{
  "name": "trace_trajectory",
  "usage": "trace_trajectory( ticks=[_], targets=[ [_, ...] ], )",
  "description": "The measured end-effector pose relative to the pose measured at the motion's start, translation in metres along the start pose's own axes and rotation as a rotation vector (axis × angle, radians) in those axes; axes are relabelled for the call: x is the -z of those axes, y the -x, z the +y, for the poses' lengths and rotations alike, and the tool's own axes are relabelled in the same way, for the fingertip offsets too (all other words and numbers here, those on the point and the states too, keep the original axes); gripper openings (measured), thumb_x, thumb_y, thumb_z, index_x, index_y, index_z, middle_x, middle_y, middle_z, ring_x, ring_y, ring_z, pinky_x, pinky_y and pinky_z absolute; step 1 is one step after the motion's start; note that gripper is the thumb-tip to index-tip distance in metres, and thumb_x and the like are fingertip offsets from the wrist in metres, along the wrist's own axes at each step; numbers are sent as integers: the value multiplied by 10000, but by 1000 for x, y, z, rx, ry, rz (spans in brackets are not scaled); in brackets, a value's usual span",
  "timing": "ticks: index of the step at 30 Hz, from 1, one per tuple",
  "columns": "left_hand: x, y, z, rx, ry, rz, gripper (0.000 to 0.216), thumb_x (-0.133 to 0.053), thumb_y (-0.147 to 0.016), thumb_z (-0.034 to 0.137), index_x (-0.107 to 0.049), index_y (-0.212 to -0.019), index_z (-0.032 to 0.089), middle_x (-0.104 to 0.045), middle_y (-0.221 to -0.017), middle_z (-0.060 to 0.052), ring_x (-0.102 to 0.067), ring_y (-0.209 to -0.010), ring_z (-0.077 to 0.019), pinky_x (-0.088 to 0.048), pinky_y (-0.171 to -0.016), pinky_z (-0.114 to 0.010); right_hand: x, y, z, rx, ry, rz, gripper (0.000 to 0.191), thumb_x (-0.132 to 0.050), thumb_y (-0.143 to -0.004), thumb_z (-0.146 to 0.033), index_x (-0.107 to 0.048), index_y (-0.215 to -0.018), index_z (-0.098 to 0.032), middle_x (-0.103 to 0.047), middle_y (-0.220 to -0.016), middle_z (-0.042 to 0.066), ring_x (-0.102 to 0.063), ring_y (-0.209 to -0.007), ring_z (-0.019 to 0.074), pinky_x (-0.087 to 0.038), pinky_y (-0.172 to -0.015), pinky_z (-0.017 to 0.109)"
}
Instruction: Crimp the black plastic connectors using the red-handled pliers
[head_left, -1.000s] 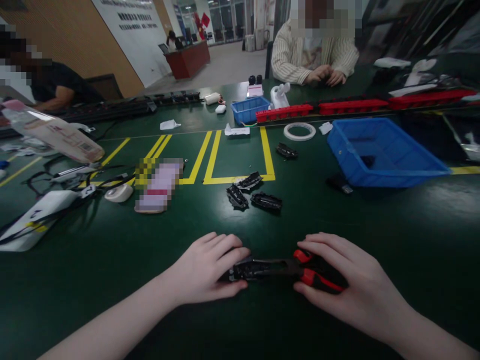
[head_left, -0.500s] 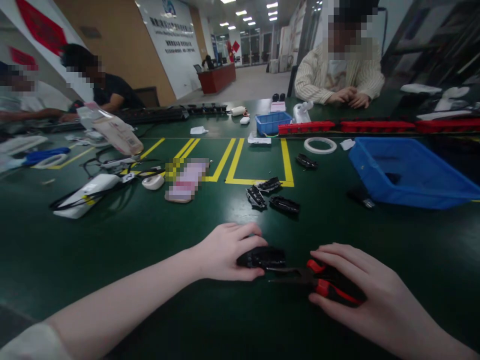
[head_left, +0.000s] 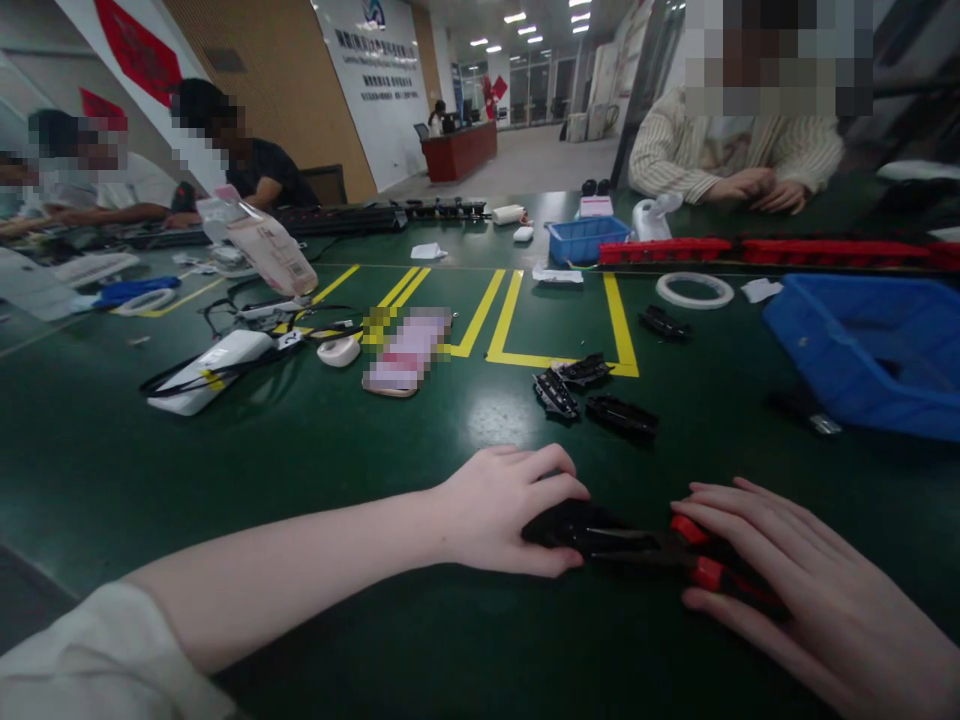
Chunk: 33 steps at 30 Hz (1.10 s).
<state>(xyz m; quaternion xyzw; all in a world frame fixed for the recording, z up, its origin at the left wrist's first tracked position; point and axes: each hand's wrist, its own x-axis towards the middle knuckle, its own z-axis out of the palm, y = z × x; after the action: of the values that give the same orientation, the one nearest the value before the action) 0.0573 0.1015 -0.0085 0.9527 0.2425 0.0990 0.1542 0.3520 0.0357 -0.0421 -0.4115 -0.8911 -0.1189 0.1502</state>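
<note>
My left hand (head_left: 517, 510) is closed around a black plastic part (head_left: 559, 525), thumb below and fingers above, low over the green table. In my right hand (head_left: 780, 580) is a pair of long-nose pliers (head_left: 705, 570) with red and black handles. The dark jaws point left and reach the right end of the part; whether they pinch it, I cannot tell. Several similar black parts (head_left: 621, 414) lie just beyond my hands, one of them apart from the rest near the tape roll.
A blue bin (head_left: 885, 390) stands at the right, a smaller blue basket (head_left: 585, 240) farther back. A phone (head_left: 409, 350), a white power bank (head_left: 214, 370) with cables and a tape roll (head_left: 694, 290) lie on the table (head_left: 360, 620). A person (head_left: 739, 150) sits opposite, hands together.
The view has turned left, so everything sits farther right in the picture. The pliers' jaws, earlier at the part's near right edge, now overlap its right end more. Both hands keep their holds.
</note>
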Motion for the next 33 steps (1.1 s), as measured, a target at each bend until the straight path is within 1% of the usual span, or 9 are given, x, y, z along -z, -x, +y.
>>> trace_trajectory(
  ticks=[3,7,10,15,17,21,23,29,33],
  targets=[
    [1,1,0,-11,7,11,479,-606,-824,514,-546,-1172,192,-565,-1135,-32,-611,-822,-151,-485,-695,-284,0,-1,10,-48,-41,11,494,-462,-882,-545,-493,-1245,-213,-627,-1166,123,-613,-1035,328,-585,-753,500],
    [2,4,1,-10,5,9,443,-609,-831,449,-548,-1180,183,-566,-1166,-40,-613,-875,-168,-490,-737,-295,-3,-2,25,-217,-126,10,465,-477,-875,-554,-501,-1228,-251,-607,-1172,120,-622,-1006,316,-581,-761,511],
    [3,6,3,-7,-8,1,426,-605,-834,414,-549,-1184,179,-564,-1179,-53,-615,-892,-174,-492,-753,-294,-4,-1,33,-292,-172,-2,453,-522,-849,-557,-520,-1203,-276,-598,-1167,112,-617,-999,322,-564,-783,538],
    [2,5,5,-14,-27,21,467,-613,-831,485,-546,-1183,185,-564,-1168,-48,-612,-892,-181,-491,-743,-298,8,0,42,-283,-165,-51,536,-566,-830,-527,-476,-1288,-263,-548,-1244,132,-577,-1087,333,-518,-887,527],
    [2,5,6,6,-30,15,453,-617,-834,493,-550,-1167,193,-566,-1148,-42,-608,-880,-179,-489,-734,-297,13,1,43,-274,-161,-97,552,-569,-825,-532,-473,-1293,-257,-560,-1227,128,-593,-1065,323,-531,-870,501],
    [4,3,9,22,-38,5,379,-590,-870,460,-548,-1132,189,-561,-1114,-40,-592,-832,-165,-475,-704,-279,15,0,37,-303,-111,-124,529,-528,-846,-539,-487,-1268,-224,-556,-1201,132,-603,-1030,309,-543,-836,496],
    [4,3,9,28,-48,3,370,-568,-884,468,-544,-1114,179,-559,-1087,-42,-582,-798,-160,-464,-677,-274,13,-3,29,-292,-71,-79,508,-522,-854,-523,-489,-1255,-213,-549,-1185,135,-596,-1022,302,-546,-819,489],
    [2,1,5,13,-67,-8,419,-572,-853,560,-538,-994,167,-584,-940,-27,-572,-765,-172,-419,-635,-278,17,-8,10,-181,-122,96,427,-586,-840,-416,-500,-1220,-241,-547,-1123,95,-614,-945,230,-565,-746,358],
    [0,0,2,-35,-83,-18,413,-589,-837,569,-525,-909,168,-590,-881,-17,-569,-754,-172,-396,-627,-282,25,-5,1,-218,-203,124,390,-592,-838,-404,-518,-1199,-279,-571,-1131,67,-626,-949,224,-568,-781,370]
  ],
)
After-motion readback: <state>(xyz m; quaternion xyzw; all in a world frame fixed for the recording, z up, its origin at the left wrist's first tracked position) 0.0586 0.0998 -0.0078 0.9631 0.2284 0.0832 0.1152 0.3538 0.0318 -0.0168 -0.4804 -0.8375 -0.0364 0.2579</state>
